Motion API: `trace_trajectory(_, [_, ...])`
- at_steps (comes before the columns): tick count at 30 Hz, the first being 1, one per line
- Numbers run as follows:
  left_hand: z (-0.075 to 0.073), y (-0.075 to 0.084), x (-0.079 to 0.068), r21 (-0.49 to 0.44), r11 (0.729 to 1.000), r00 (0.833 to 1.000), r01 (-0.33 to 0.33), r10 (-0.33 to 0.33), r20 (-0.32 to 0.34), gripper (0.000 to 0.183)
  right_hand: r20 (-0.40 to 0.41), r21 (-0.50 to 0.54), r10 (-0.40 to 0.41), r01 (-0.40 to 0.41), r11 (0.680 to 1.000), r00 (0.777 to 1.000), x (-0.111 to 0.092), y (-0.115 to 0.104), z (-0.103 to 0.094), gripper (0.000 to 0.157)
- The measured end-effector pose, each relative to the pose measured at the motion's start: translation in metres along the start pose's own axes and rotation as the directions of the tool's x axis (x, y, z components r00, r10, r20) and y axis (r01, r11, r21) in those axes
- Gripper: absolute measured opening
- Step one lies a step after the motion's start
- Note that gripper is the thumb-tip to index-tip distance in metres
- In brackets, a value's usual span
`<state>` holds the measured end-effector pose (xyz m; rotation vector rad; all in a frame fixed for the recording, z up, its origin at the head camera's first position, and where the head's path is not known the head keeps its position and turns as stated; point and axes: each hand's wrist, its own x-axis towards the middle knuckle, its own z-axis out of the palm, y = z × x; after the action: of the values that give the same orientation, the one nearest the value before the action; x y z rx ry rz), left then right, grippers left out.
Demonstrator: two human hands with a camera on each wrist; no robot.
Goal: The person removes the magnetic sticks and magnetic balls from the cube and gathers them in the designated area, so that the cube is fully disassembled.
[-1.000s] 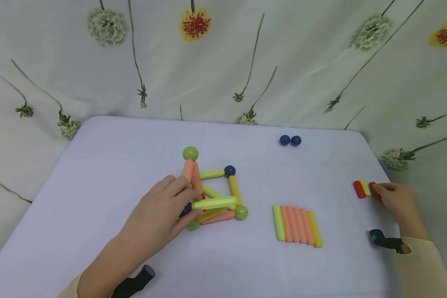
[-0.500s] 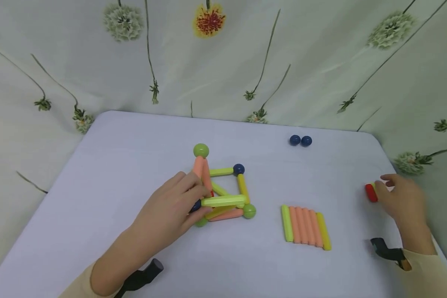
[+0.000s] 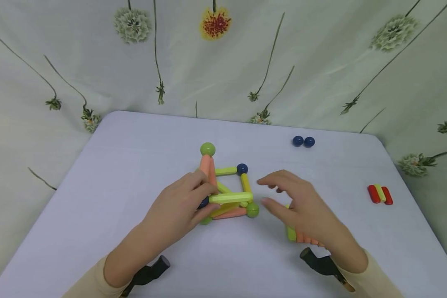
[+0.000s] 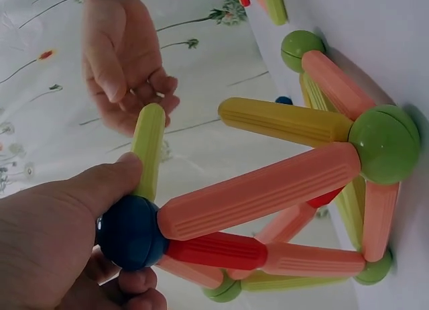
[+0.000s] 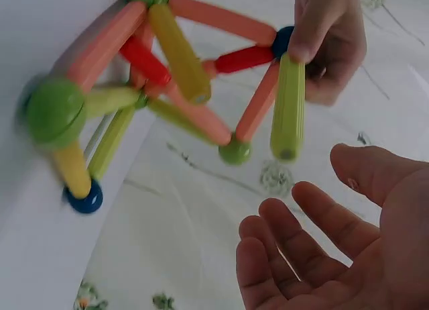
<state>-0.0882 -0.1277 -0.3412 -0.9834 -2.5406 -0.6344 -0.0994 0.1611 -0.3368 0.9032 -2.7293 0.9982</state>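
Observation:
My left hand (image 3: 182, 200) pinches a dark blue ball (image 4: 132, 233) between thumb and fingers, at a raised corner of a frame of magnetic sticks and balls. From that ball a light green stick (image 4: 149, 149) juts out with its far end free. Salmon sticks (image 4: 261, 190) and a red stick (image 4: 218, 250) also join it, running to green balls (image 4: 385, 144). A yellow stick (image 5: 179, 53) points up from a lower green ball. My right hand (image 3: 298, 203) hovers right of the frame, thumb and fingers spread apart, holding nothing, its fingertips near the light green stick's free end.
Behind my right hand, a row of sticks (image 3: 291, 234) lies on the white table (image 3: 152, 140), partly hidden. Two loose blue balls (image 3: 298, 141) sit near the back edge. Farther right lie two red sticks (image 3: 373, 194) with a short light green one between. Flowered cloth hangs behind.
My right hand has left the short red and light green sticks at the far right and swung left to the frame. The left hand keeps its grip on the blue ball.

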Motion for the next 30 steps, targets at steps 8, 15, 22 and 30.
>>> trace_trajectory(8, [-0.005,-0.001,-0.002,-0.036,0.999,1.000,0.024,-0.023,0.019,0.029,0.001,0.100,-0.195,0.194,0.976,0.981,0.020,-0.021,0.040,0.028])
trace_trajectory(15, [-0.018,-0.003,-0.003,-0.085,0.994,0.996,0.064,-0.059,0.068,0.033,-0.035,0.072,-0.114,0.116,0.991,0.993,0.018,-0.024,0.039,0.026])
trace_trajectory(22, [-0.017,0.000,-0.002,-0.119,0.990,0.995,0.072,-0.064,0.070,0.031,-0.106,0.064,-0.096,0.103,0.993,0.990,0.017,-0.015,0.035,0.026])
trace_trajectory(30, [-0.021,0.001,-0.002,-0.103,0.990,0.993,0.097,-0.090,0.070,0.028,-0.263,0.005,0.051,-0.052,0.999,0.964,0.002,0.017,0.013,0.030])
